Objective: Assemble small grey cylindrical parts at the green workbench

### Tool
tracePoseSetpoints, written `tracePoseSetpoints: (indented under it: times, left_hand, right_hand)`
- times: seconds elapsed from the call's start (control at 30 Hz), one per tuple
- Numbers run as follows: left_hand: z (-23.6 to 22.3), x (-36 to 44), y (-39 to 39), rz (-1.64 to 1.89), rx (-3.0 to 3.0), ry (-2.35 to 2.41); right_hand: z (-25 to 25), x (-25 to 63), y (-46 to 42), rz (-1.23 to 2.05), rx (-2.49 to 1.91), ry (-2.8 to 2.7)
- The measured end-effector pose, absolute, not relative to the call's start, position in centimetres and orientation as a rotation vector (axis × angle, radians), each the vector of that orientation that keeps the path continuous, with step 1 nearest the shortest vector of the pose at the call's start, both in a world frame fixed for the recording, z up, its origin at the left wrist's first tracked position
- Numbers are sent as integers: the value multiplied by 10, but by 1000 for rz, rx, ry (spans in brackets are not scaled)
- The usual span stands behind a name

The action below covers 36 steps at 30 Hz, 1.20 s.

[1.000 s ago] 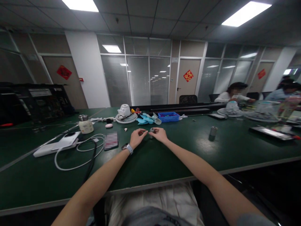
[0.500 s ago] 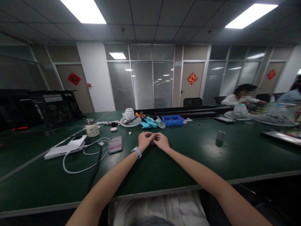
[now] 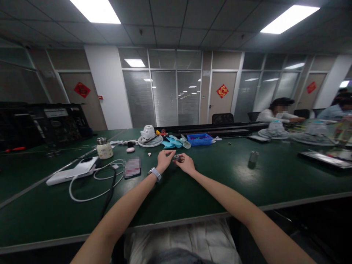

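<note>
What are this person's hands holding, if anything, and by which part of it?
The right hand holds a small grey, metallic-looking cylinder by its side, near the top. Whether the left hand also holds anything cannot be told.

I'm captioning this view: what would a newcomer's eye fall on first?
Probably the right hand mid-picture, holding a grey cylinder, with the left hand close beside it. Beyond them, light-blue fan blades lie left of a blue basket. Behind, a red diamond sign hangs on the middle door.
</note>
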State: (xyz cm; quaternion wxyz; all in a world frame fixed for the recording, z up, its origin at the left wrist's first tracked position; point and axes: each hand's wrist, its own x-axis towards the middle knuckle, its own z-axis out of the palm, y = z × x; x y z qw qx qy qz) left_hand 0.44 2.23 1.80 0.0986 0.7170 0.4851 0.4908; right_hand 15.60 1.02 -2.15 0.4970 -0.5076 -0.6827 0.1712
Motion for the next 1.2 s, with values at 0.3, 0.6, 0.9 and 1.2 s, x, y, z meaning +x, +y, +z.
tracePoseSetpoints:
  times: [0.3, 0.6, 0.9, 1.2]
  left_hand:
    - [-2, -22, 27, 897, 2178, 1766]
    - [-8, -24, 35, 1017, 2161, 1711]
    - [-12, -29, 40, 1304, 1877, 1824]
    - [-7, -25, 29, 1313, 1767, 1796]
  right_hand:
    - [-18, 160, 14, 392, -1241, -1651]
    - [11, 296, 26, -62, -1721, -1198]
    - [5, 308, 18, -139, -1884, -1159]
    - [-3, 142, -2, 40, -1157, -2248]
